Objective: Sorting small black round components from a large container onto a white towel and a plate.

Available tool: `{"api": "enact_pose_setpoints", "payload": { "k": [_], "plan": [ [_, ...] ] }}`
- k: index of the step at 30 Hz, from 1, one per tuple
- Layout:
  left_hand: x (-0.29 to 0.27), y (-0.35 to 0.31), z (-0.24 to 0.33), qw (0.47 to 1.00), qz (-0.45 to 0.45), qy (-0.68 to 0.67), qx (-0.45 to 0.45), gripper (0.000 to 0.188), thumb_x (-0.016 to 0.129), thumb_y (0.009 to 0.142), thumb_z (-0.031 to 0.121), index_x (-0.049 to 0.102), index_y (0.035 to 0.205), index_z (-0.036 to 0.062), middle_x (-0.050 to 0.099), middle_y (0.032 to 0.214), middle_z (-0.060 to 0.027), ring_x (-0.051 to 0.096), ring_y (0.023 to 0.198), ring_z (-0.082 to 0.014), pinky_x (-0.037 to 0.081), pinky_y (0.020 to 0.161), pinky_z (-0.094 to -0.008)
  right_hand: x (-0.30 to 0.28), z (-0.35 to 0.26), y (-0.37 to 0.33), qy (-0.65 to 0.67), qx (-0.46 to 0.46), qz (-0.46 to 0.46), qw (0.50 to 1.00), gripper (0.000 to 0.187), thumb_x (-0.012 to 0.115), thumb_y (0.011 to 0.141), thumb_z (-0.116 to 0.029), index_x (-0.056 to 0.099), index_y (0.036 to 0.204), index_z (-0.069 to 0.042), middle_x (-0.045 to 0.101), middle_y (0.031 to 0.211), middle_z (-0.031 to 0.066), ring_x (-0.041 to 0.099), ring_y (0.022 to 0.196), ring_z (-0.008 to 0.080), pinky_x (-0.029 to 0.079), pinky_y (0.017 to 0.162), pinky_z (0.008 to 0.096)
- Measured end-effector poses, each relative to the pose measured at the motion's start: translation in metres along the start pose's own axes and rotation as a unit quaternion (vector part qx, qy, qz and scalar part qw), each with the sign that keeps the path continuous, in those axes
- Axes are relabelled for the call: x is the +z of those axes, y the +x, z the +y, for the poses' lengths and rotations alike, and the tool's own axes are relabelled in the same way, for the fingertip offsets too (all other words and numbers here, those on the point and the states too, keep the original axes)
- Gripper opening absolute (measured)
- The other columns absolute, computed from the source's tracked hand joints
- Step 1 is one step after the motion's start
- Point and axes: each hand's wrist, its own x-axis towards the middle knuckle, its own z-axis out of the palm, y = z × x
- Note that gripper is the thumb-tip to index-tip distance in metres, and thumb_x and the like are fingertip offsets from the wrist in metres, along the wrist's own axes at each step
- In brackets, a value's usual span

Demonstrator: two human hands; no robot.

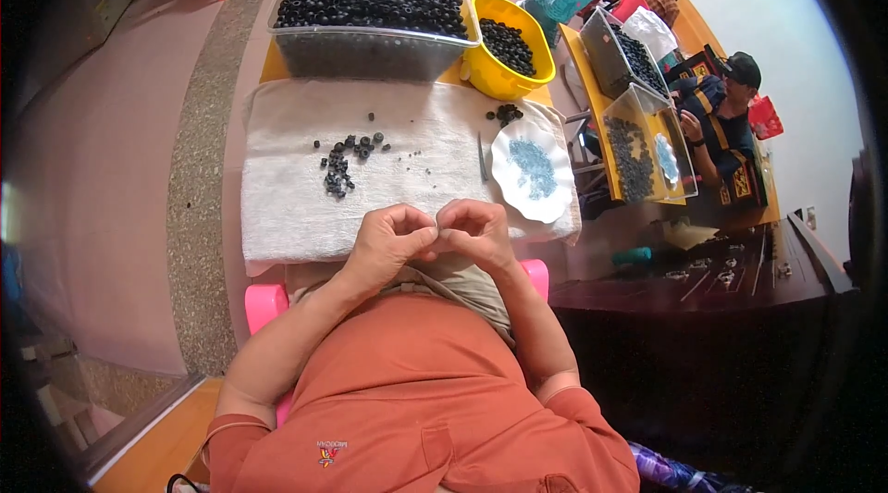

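Note:
My left hand (393, 239) and my right hand (475, 230) meet fingertip to fingertip over the near edge of a white towel (287, 206). Both are pinched closed. Whatever sits between the fingertips is too small and hidden to name. Beyond my left hand lies a loose pile of small black ring-shaped parts (339, 169), with a few tiny dark bits scattered to its right. A white scalloped plate (504, 192) holding pale blue small pieces (532, 169) stands just beyond my right hand. Thin metal tweezers (482, 158) rest along the plate's left side.
A clear plastic bin (361, 54) full of black parts stands at the back, beside a yellow basket (481, 72) with more. More black parts (506, 114) lie near the plate. At right, a co-worker (726, 114) sits by another table with bins. A pink chair (266, 308) is under me.

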Motion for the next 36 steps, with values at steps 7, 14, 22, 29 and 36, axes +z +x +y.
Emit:
{"api": "enact_pose_setpoints", "payload": {
  "k": [7,14,22,29,36],
  "plan": [
    [0.001,-0.002,0.005,0.999,0.021,-0.039,-0.029,0.008,0.067,0.089,0.007,0.062,0.092,0.0008,0.064,0.082,-0.0035,0.064,0.07,-0.011,0.057,0.065,-0.024,-0.029,-0.021,-0.001,-0.335,-0.067,0.149,0.928,0.012,0.061,0.078,0.007,0.065,0.087,0.001,0.062,0.074,0.0016,0.058,0.065,0.0074,0.048,0.059,0.0212],
    [-0.001,0.003,0.0,0.998,0.01,-0.055,-0.031,0.009,0.068,0.089,0.008,0.063,0.092,0.0011,0.063,0.081,-0.0029,0.062,0.07,-0.0097,0.058,0.067,-0.0258,-0.105,-0.031,0.003,-0.583,-0.103,0.241,0.769,0.009,0.066,0.074,-0.005,0.066,0.082,-0.001,0.063,0.071,0.0095,0.061,0.06,0.0126,0.049,0.057,0.0272],
    [-0.002,0.002,0.0,0.994,0.039,-0.098,-0.039,0.006,0.065,0.09,0.007,0.062,0.092,0.0026,0.061,0.081,-0.0018,0.06,0.071,-0.0099,0.059,0.069,-0.0286,-0.018,-0.019,0.001,-0.336,-0.176,0.081,0.922,0.016,0.068,0.081,0.002,0.066,0.097,0.003,0.066,0.096,0.0134,0.064,0.077,0.0164,0.052,0.065,0.0252],
    [-0.007,0.005,-0.007,0.993,0.028,-0.117,-0.011,0.005,0.063,0.092,0.007,0.061,0.094,0.0022,0.061,0.082,-0.0024,0.06,0.073,-0.0101,0.058,0.07,-0.0285,0.013,0.012,-0.004,-0.155,-0.11,0.03,0.981,0.016,0.065,0.087,0.002,0.066,0.103,0.004,0.064,0.1,0.0122,0.064,0.086,0.0145,0.053,0.071,0.0241],
    [-0.007,0.004,-0.003,0.988,0.025,-0.151,-0.038,0.006,0.062,0.093,0.007,0.062,0.095,0.0021,0.061,0.082,-0.0031,0.061,0.074,-0.0105,0.059,0.072,-0.028,0.025,0.014,-0.004,-0.044,-0.083,0.066,0.993,0.015,0.063,0.089,0.005,0.066,0.103,0.004,0.061,0.099,0.0099,0.062,0.086,0.0125,0.051,0.074,0.0219]
  ]
}}
